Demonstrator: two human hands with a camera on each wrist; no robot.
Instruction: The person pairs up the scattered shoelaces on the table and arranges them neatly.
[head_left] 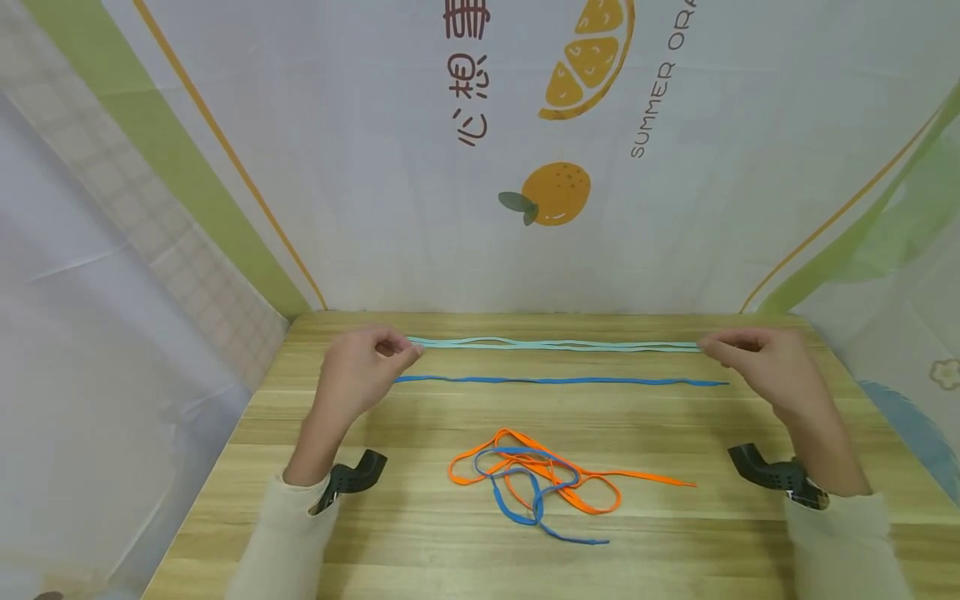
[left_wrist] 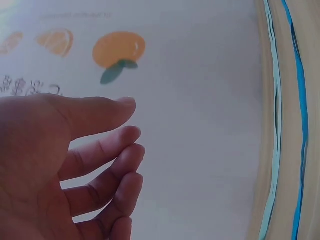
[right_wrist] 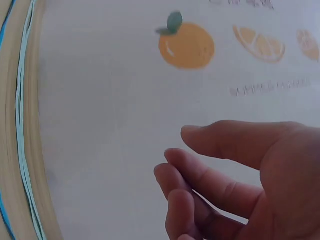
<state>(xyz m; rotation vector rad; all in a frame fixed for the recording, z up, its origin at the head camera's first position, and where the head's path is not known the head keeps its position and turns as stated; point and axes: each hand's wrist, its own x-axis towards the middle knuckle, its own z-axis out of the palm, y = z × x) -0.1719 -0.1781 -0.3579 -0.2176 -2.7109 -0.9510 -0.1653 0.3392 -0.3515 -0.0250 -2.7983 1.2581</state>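
Observation:
A mint-green shoelace stretches left to right along the back of the table, doubled into strands side by side. My left hand is over its left end and hides it in the head view. In the left wrist view the thumb stands apart from the loosely bent fingers, with nothing between them. Over the lace's right end is my right hand, its thumb likewise apart from bent fingers that hold nothing. A straight blue shoelace lies parallel in front of the mint one, its left end behind the left hand.
Nearer the front, an orange shoelace and a second blue shoelace lie loosely tangled on the wooden table. A white cloth printed with oranges hangs behind the table's back edge. Each wrist wears a dark camera mount.

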